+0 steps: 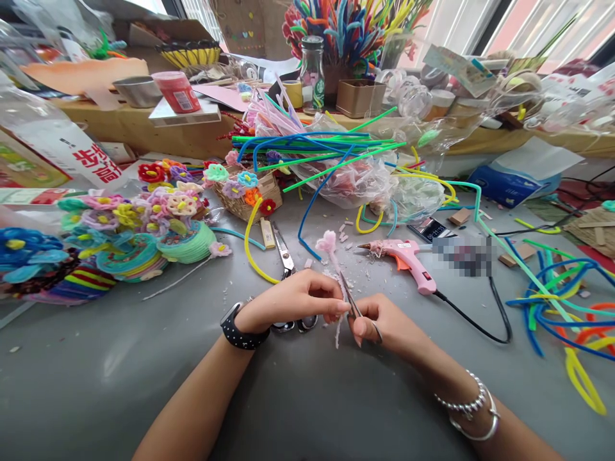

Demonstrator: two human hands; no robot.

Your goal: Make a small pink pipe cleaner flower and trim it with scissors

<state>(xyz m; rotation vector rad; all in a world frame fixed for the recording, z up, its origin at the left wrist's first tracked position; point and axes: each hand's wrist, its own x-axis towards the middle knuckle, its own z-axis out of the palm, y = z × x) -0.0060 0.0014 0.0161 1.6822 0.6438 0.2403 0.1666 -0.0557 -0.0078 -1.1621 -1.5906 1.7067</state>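
Observation:
Near the middle of the table, my left hand [300, 298] pinches the stem of a pale pink pipe cleaner flower [326, 242]. Its fuzzy head points away from me, and the stem's tail hangs below my fingers. My right hand [384, 323] grips a small pair of scissors [350, 294], the blades lying along the stem. Whether the blades touch it I cannot tell. Pale fluff clippings [343, 272] are scattered around the flower. Partly under my left hand lies a larger pair of scissors [284, 253] with black handles.
A pink glue gun [410, 259] with a black cord lies to the right. Pots of pipe cleaner flowers [185, 240] stand at left. Loose pipe cleaners [542, 307] are heaped at right, with more on plastic bags [331, 182] behind. A cluttered shelf [230, 125] runs along the back.

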